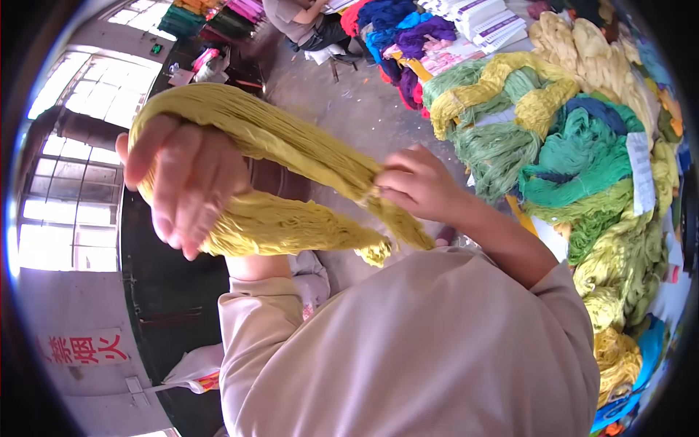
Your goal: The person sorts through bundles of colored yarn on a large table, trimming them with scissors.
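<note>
A long skein of yellow-green yarn (pixel 269 135) hangs in a loop in front of my body. My left hand (pixel 186 182) is at the left end, inside the loop, with the fingers spread and the yarn running over the wrist and below the palm. Toward the other end my right hand (pixel 419 182) pinches the upper strands near a tie, with its fingers bent around them. The lower strands end in a bunched tip just left of the right hand's strands.
Piled skeins in green (pixel 582 156), yellow (pixel 539 102) and cream (pixel 582 44) fill the right side. Purple and blue yarn (pixel 426 36) and white paper stacks (pixel 488 22) lie at the top. A seated person (pixel 298 18) is at the top; barred windows (pixel 73 160) line the left.
</note>
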`<move>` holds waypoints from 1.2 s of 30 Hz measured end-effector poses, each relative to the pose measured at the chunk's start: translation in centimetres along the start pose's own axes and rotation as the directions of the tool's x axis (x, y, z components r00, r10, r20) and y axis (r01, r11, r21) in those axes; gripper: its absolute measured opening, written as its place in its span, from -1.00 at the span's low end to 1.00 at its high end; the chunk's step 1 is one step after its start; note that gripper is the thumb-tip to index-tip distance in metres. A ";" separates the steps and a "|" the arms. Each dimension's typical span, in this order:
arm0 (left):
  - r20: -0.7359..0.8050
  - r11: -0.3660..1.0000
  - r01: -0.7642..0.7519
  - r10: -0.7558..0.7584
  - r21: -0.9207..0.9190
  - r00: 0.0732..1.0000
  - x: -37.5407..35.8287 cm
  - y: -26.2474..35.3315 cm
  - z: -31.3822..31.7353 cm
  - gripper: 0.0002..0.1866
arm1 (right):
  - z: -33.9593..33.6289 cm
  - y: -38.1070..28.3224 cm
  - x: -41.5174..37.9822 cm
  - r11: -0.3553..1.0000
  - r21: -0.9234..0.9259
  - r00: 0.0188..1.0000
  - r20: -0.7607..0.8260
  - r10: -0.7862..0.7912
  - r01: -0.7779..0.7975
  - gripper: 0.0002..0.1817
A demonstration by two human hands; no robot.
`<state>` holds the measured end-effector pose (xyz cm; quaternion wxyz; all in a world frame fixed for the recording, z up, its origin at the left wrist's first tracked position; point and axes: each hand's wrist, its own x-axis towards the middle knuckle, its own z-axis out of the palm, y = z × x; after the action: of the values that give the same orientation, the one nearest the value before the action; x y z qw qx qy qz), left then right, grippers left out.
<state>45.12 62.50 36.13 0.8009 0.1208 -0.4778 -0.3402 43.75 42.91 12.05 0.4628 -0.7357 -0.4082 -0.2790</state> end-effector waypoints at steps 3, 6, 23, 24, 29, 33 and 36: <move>-0.068 0.996 -0.059 0.055 -0.069 0.996 -1.2 2.4 -0.9 -0.69 | -2.6 0.4 -2.8 0.958 0.256 0.974 -0.149 0.171 -0.129 -0.88; -0.084 0.963 -0.236 0.227 -0.129 0.970 -1.5 1.7 -1.1 -0.72 | -5.3 1.5 -4.0 0.923 0.296 0.937 -0.171 0.306 -0.247 -0.88; -0.334 0.963 -0.232 0.266 0.138 0.904 -4.1 7.3 -4.8 -0.47 | -7.2 3.5 -1.5 0.880 0.402 0.960 -0.009 0.280 -0.253 -0.89; -0.366 0.961 -0.226 0.269 0.156 0.891 -4.6 7.4 -5.4 -0.45 | -7.8 2.9 -1.8 0.734 0.588 0.922 0.053 0.382 -0.338 -0.86; -0.367 0.942 -0.170 0.274 0.290 0.889 -7.1 8.5 -7.7 -0.34 | -12.2 1.8 -1.5 0.469 0.790 0.857 0.133 0.498 -0.395 -0.78; -0.435 0.902 -0.192 0.362 0.387 0.824 -10.7 11.7 -8.9 -0.44 | -16.1 5.0 -6.5 0.629 0.316 0.696 0.186 0.693 -0.710 -0.88; -0.480 0.950 -0.171 0.281 0.261 0.831 -9.9 9.7 -9.4 -0.38 | -15.4 5.8 -11.1 0.545 -0.105 0.463 0.411 0.785 -0.832 -0.69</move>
<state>54.16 74.96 29.61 0.9164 0.2317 -0.2916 -0.1465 42.58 23.77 7.10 0.4820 -0.8544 -0.1127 0.1581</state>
